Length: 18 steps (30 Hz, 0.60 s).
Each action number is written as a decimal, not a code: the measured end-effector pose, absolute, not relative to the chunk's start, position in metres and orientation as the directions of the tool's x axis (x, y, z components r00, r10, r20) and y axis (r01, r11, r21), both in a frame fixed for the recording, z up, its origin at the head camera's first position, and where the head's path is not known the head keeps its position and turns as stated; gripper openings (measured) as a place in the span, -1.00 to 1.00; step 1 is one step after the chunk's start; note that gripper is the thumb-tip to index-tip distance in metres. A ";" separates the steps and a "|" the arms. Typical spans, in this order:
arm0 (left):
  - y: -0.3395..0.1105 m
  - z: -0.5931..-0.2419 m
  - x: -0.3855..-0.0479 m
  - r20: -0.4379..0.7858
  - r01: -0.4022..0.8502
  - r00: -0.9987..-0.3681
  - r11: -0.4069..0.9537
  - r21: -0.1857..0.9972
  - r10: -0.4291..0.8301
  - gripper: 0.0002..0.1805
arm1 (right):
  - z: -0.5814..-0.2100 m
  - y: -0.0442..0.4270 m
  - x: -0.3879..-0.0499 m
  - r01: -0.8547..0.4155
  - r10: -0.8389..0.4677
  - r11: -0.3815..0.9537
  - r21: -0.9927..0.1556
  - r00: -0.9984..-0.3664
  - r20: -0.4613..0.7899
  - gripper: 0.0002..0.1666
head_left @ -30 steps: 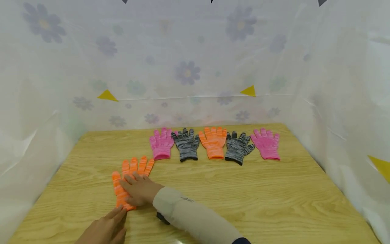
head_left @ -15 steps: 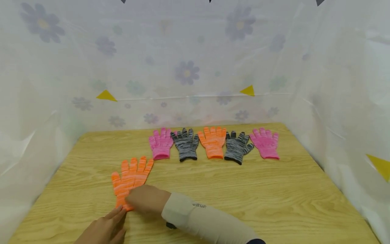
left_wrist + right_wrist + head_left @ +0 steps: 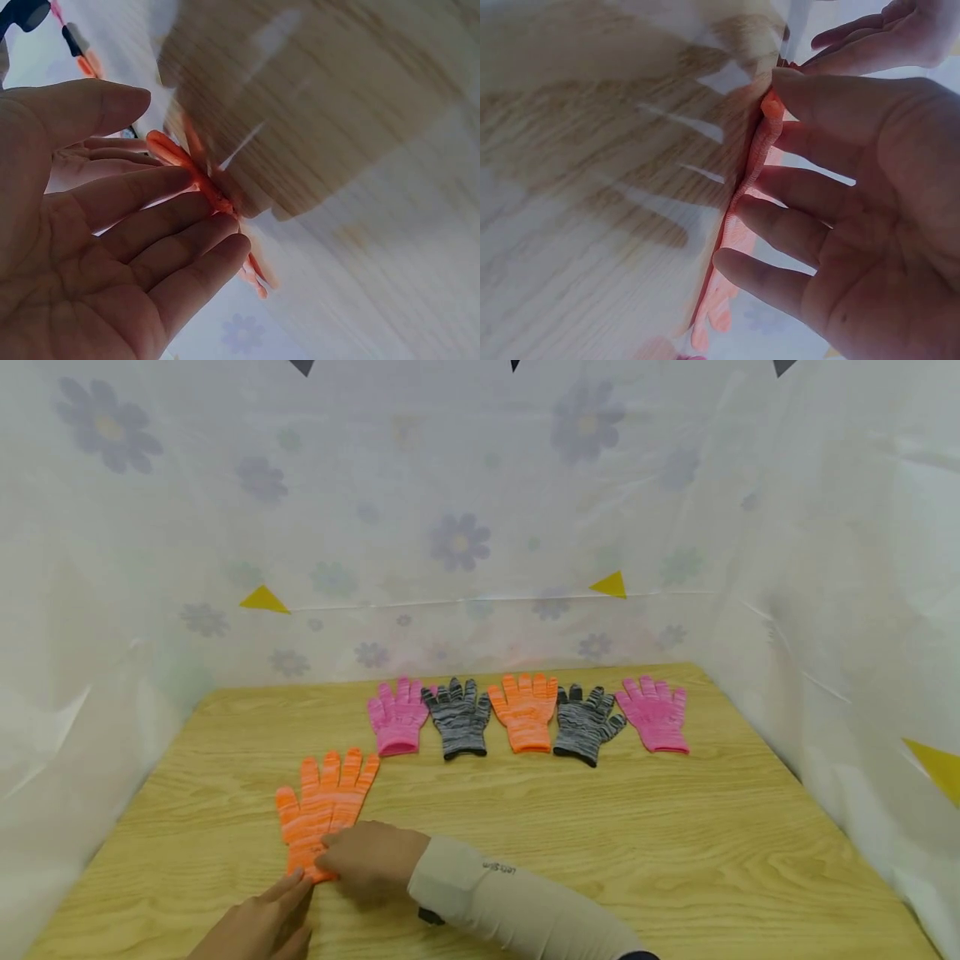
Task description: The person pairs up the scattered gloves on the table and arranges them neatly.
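An orange knit glove [image 3: 318, 806] lies flat on the table at the front left, fingers pointing away and cuff toward me. My left hand [image 3: 255, 920] touches the cuff's lower left corner with its fingertips; in the left wrist view its fingers are nearly straight against the orange fabric [image 3: 214, 191]. At the glove's lower right side is my right hand [image 3: 378, 853]. The right wrist view has its spread, slightly bent fingers touching the glove's edge [image 3: 761, 154], with the thumb by the cuff corner. That hand covers part of the cuff in the head view.
Along the back of the wooden table [image 3: 600, 852] runs a row of gloves: pink [image 3: 397, 718], grey [image 3: 459, 722], orange [image 3: 528, 714], grey [image 3: 583, 727] and pink [image 3: 657, 717]. A pale flowered sheet [image 3: 461, 485] encloses the back and sides.
My right hand has slid from the middle of the orange glove down and right to the side of its cuff, uncovering the palm. The left hand stays at the corner.
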<state>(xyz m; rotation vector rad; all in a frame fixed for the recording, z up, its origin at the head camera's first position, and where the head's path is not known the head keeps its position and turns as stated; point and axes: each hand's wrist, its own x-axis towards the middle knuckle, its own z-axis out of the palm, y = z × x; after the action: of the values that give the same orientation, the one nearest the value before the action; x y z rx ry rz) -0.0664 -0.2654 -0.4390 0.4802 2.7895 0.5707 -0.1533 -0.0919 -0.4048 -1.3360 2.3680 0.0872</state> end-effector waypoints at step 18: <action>-0.263 -0.438 -0.069 -0.156 0.296 -0.915 0.880 0.372 0.373 -0.33 | -0.417 -0.072 -0.160 -0.883 -0.850 0.456 -0.115 -0.393 -0.352 -0.39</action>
<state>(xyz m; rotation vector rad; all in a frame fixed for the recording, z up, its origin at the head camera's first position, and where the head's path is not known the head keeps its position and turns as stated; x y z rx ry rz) -0.0693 -0.2632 -0.4378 0.5096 2.8269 0.5074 -0.1599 -0.0723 -0.4166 -1.4663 2.3507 0.1274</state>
